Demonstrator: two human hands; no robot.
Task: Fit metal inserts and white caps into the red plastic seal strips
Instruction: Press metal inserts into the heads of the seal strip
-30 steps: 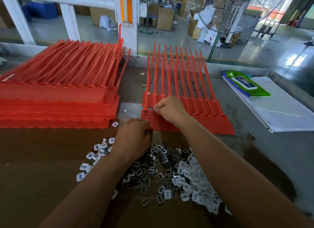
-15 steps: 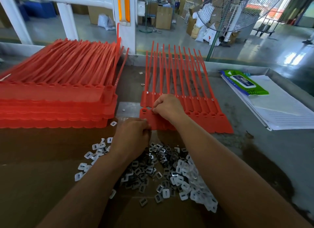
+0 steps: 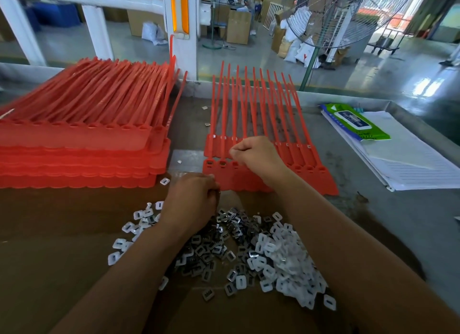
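Note:
A sheet of red seal strips (image 3: 311, 174) lies flat in the middle of the table, tails pointing away from me. The three leftmost sockets in its near row hold metal inserts. My right hand (image 3: 256, 156) hovers over that row with thumb and forefinger pinched on a small part that the fingers mostly hide. My left hand (image 3: 191, 199) is curled at the sheet's near left edge, and a small metal piece glints at its fingertips. A pile of metal inserts (image 3: 216, 246) and white caps (image 3: 281, 261) lies on brown cardboard below my hands.
A tall stack of red strip sheets (image 3: 74, 154) fills the left side. A green wipes pack (image 3: 356, 122) and lined papers (image 3: 410, 164) lie at the right. A few stray caps (image 3: 164, 181) dot the table. A fan stand (image 3: 310, 67) rises behind the table's far rim.
My right hand has edged slightly to the right along the row of sockets. My left hand has stayed at the sheet's near edge.

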